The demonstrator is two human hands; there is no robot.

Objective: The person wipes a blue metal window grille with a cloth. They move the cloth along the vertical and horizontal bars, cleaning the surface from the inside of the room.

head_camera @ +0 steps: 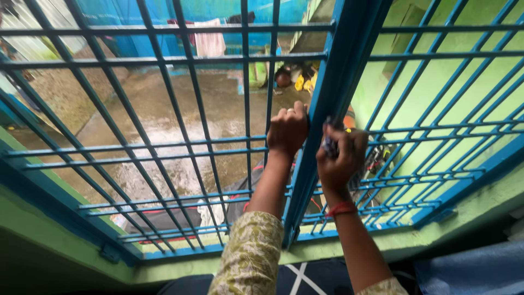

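**Two hands at the blue window grille**

The left hand (287, 130) is clenched around the thick blue upright post (327, 114) of the window grille (164, 147), its fingers (295, 112) curled over the post's near edge; a ring shows on one of them. The right hand (341, 155) is closed on a small crumpled dark-and-white thing (329, 145) pressed against the same post, just beside the left hand. What that thing is cannot be made out, for the fingers cover most of it. A red thread (343, 208) circles the right wrist. Both forearms are cut off by the lower edge. Beyond the bars lies a wet courtyard (164, 120); objects below the hands are blurred and crossed by bars.
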